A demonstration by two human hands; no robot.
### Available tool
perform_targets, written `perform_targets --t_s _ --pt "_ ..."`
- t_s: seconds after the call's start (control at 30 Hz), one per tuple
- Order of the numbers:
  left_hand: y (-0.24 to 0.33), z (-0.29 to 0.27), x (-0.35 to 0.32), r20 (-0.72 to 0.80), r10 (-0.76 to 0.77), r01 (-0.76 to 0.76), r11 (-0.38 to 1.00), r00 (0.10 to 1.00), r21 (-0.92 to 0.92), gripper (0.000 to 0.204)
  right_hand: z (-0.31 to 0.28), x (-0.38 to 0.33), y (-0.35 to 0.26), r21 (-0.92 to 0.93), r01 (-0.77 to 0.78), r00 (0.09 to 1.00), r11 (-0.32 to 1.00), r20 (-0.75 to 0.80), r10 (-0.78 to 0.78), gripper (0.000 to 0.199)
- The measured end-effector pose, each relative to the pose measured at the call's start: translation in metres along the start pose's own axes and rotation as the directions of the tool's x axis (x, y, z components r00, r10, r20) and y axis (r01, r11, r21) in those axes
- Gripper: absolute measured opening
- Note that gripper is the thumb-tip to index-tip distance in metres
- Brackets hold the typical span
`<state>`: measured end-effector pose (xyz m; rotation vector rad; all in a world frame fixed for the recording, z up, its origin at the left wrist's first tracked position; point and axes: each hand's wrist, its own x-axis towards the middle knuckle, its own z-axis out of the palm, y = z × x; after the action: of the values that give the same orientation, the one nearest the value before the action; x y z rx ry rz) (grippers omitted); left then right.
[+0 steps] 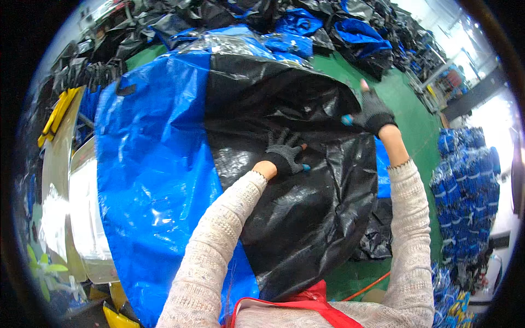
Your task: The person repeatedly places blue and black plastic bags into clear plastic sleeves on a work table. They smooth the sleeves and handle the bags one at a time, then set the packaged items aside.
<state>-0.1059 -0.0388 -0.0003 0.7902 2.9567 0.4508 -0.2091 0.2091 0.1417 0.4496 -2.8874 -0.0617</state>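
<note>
A large sheet of shiny woven plastic lies spread in front of me, with a blue part (153, 158) on the left and a creased black part (306, 218) on the right. My left hand (284, 152), in a dark knit glove, rests flat on the black part with its fingers spread. Beyond it to the right, my right hand (373, 113) is at the black part's far right edge. Its thumb and a raised finger stand well apart, and nothing shows between them. Both gloves leave some fingertips uncovered, and blue covers the thumb tips.
Heaps of black and blue plastic (361, 38) line the far side on a green floor (402, 98). Bundled blue material (465, 186) is stacked at right. On the left are yellow pieces (59, 116) and a plant (44, 268). A red strap (333, 314) crosses my front.
</note>
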Motion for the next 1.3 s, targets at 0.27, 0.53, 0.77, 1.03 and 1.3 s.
perform_targets --t_s 0.27,0.53,0.77,1.03,1.3 --pt "0.000 -0.059 -0.249 -0.099 -0.305 0.309 0.951 0.947 0.026 0.088 -0.017 0.133 -0.210 -0.048 0.194 0.867 0.980 -0.460 -0.194 0.034" --pt "-0.100 -0.006 -0.181 -0.194 -0.313 0.345 0.926 0.930 0.156 0.081 -0.076 -0.060 -0.203 0.141 0.632 0.586 0.762 -0.731 -0.350 0.041" --pt "-0.108 -0.007 -0.214 -0.201 -0.345 0.371 0.923 0.917 0.107 0.067 -0.009 -0.272 -0.144 0.144 0.413 0.814 0.899 0.386 -0.435 0.056" --pt "0.013 0.013 -0.287 -0.295 -0.421 0.456 0.888 0.858 0.058 0.052 0.020 -0.276 -0.153 0.045 0.586 0.788 0.809 -0.262 -0.557 0.047" --pt "0.062 0.056 -0.312 -0.293 -0.487 0.483 0.871 0.823 -0.091 0.039 0.017 -0.286 -0.136 0.303 0.737 0.604 0.604 0.105 -0.790 0.040"
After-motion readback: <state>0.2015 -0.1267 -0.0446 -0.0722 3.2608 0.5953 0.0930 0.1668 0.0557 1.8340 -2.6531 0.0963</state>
